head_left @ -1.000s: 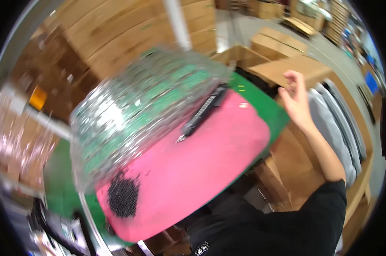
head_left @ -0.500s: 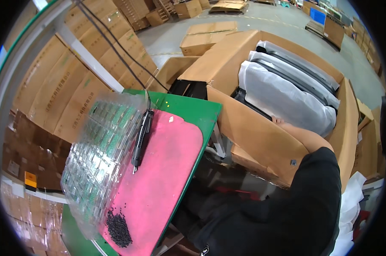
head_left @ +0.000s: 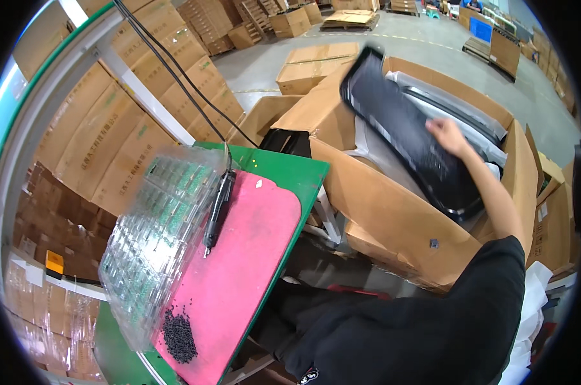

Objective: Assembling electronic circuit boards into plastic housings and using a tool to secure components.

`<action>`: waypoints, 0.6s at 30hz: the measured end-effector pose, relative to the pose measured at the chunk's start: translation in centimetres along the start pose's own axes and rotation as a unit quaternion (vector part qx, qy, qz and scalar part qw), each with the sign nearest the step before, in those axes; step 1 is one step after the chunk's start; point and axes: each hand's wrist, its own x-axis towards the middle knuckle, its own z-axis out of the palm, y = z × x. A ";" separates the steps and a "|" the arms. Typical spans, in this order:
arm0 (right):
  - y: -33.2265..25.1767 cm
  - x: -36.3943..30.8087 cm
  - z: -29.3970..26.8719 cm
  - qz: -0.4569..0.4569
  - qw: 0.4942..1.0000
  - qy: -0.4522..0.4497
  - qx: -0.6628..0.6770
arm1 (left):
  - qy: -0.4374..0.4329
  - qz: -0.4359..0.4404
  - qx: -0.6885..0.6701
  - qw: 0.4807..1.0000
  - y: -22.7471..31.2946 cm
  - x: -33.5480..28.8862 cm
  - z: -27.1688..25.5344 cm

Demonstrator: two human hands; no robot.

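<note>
My right hand (head_left: 447, 136) is closed on the upper edge of a long black panel (head_left: 406, 131) with rounded corners and a raised rim. The panel, smeared by motion, is tilted up inside and above a large open cardboard box (head_left: 393, 215). Behind it, more black panels (head_left: 460, 109) stand in a row in white wrapping. White wrapping also shows along the held panel's left side. Nothing of my left hand can be seen.
Left of the box is a green table (head_left: 290, 168) with a pink mat (head_left: 252, 256). On it lie a black electric screwdriver (head_left: 220, 210), clear plastic trays of green boards (head_left: 162, 237) and a pile of small black screws (head_left: 179, 337). Stacked cartons (head_left: 104, 138) stand beyond.
My right hand has come up out of the box, raising a black panel that stood low inside it. The panel now leans up past the box's far left edge.
</note>
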 end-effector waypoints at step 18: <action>-33.8 -13.1 7.3 0.182 0.712 -0.318 0.600 | -0.611 -0.005 -0.235 0.756 12.1 -6.3 17.6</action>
